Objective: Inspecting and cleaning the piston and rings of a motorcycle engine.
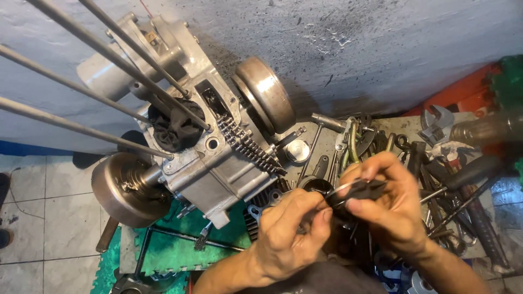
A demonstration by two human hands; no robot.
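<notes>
My left hand [291, 228] and my right hand [389, 204] meet at the lower middle of the view. Between them they pinch a small black part with a thin metal ring [357, 190]; its exact shape is hard to tell. The right thumb presses on top of it, and the left fingertips grip its left end. To the upper left stands a grey engine crankcase [207, 147] with several long studs [103, 51] and a black rag [175, 130] stuffed in its bore. A timing chain [250, 147] hangs out of the case.
A round metal flywheel [264, 95] and a clutch drum [122, 188] sit on the engine's two sides. A piston [298, 151], an adjustable wrench [436, 125] and several other tools crowd the tray at right. A green foam mat [169, 253] lies below on the tiled floor.
</notes>
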